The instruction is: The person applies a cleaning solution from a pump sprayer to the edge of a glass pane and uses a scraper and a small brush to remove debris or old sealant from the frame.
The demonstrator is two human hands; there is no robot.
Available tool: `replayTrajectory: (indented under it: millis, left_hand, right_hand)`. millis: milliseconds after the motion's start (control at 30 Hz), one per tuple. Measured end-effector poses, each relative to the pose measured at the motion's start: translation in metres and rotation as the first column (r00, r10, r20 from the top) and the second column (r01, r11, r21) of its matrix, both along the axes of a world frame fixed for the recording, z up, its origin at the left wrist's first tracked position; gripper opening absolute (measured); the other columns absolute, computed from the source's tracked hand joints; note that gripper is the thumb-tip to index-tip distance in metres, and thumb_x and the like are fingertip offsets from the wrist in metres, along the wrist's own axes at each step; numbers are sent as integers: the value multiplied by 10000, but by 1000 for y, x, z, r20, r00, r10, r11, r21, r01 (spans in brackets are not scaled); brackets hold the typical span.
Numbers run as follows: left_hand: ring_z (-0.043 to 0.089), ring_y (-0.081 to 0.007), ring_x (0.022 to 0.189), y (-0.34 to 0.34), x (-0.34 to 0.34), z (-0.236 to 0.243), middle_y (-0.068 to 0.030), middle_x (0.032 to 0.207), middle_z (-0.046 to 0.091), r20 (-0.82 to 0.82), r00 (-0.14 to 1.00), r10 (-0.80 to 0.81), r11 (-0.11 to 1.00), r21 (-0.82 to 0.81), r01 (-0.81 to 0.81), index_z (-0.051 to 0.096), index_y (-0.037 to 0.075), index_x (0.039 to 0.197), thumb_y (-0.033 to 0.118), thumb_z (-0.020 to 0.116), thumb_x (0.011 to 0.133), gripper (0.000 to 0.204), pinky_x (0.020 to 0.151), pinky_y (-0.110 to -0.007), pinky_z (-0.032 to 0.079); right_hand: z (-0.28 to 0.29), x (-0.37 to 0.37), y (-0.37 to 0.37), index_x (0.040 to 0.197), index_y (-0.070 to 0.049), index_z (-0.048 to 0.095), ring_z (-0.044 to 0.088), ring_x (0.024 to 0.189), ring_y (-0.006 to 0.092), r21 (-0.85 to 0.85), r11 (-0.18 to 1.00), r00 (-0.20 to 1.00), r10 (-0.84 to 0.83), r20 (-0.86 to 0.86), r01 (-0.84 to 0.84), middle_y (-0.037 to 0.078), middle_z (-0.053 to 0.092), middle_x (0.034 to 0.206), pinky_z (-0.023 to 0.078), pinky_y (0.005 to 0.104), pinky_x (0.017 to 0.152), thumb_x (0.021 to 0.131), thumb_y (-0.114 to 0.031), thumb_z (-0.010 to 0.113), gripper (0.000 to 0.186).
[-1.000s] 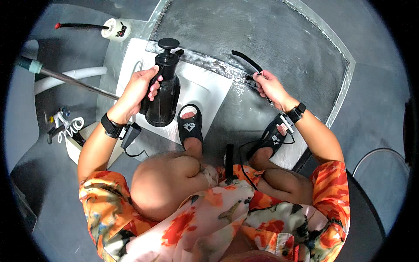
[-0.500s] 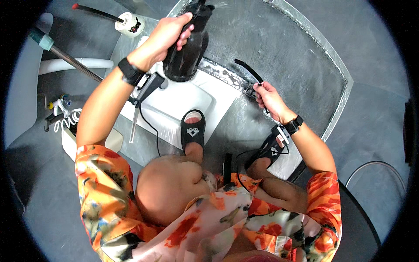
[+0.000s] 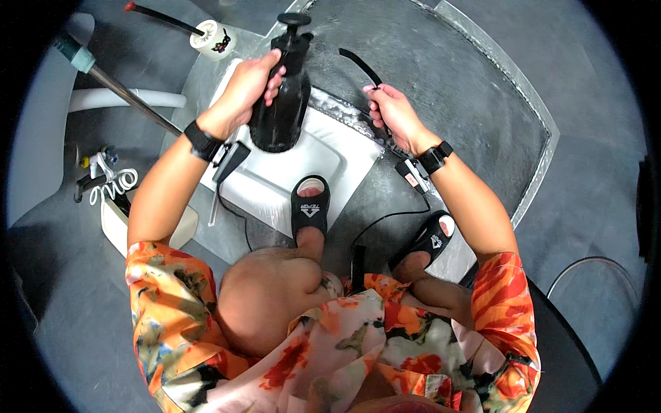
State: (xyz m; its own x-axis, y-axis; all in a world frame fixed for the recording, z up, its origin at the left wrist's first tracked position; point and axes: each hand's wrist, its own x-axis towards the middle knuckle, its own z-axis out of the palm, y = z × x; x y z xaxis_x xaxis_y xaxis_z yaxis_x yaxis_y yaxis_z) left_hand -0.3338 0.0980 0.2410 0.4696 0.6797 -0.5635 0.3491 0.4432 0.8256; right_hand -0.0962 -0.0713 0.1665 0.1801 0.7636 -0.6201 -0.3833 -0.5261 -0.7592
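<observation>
My left hand (image 3: 258, 89) is wrapped round the neck of a black pump spray bottle (image 3: 281, 113), held over a white basin set in the floor (image 3: 320, 165). The bottle's pump knob points away from me, and my thumb lies near its top. To the right, my right hand (image 3: 396, 113) is closed on a slim, curved black handle (image 3: 359, 63). One end sticks out past my fingers; the other end is partly hidden, so its kind is unclear. Below this hand, whitish foam (image 3: 337, 111) lies along a strip beside the basin.
A white brush holder (image 3: 213, 41) with a black-handled brush stands at the far left. Nearby are a metal pole (image 3: 131, 100), a white pipe (image 3: 127, 100) and a pale bin (image 3: 115, 224) beside a coiled white hose (image 3: 113, 186). A raised grey ledge (image 3: 544, 134) curves round at right.
My left hand has drawn the spray bottle a little nearer and leftward, bringing its pump knob into full view. My right hand has moved left and farther away with the black handle.
</observation>
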Motion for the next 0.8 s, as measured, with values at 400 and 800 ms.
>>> replayTrajectory:
  millis: [400, 800]
  left_hand:
    - [389, -61, 478, -19, -101, 12, 59, 600, 457, -160, 977, 144, 980, -116, -163, 574, 68, 901, 391, 511, 1083, 376, 472, -251, 338]
    - [421, -69, 533, 56, 6, 23, 53, 631, 471, 119, 993, -25, 989, 147, 7, 585, 65, 940, 401, 511, 1076, 370, 535, -257, 365]
  right_hand:
    - [-17, -16, 19, 949, -133, 589, 458, 648, 67, -60, 996, 997, 73, 18, -71, -57, 519, 762, 379, 247, 568, 1017, -270, 628, 157]
    - [-5, 3, 2, 941, -133, 587, 456, 651, 63, -67, 998, 999, -18, 31, 20, -60, 520, 768, 381, 244, 571, 1030, -283, 619, 177]
